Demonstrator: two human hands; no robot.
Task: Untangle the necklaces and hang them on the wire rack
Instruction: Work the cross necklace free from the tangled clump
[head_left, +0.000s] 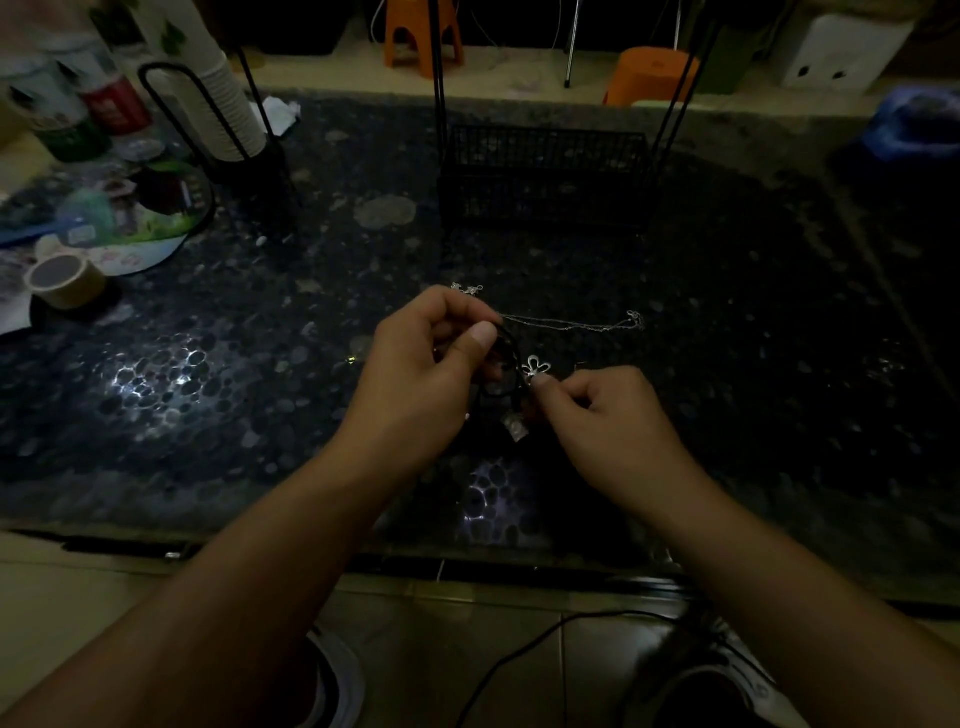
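- At the far left of the dark pebble-patterned table (218, 395) a roll of tape (65, 280) lies flat, with a stack of paper cups (228, 104) in a black wire holder behind it.
- My left hand (421, 374) is curled, its thumb and fingers pinching a loop of the black cord necklace (506, 358) just above the tabletop.
- Between my hands the cord runs down to a silver flower pendant (536, 367), and a small pale tag (515, 429) hangs under it.
- My right hand (608, 415) is curled too, its fingertips pinching the cord right at the pendant.
- Past my hands a thin silver chain (571, 325) lies stretched on the table, apart from the cord.
- Farther back stands the black wire rack (545, 171), its mesh basket on the table and thin uprights rising from it; I see no necklace on it.
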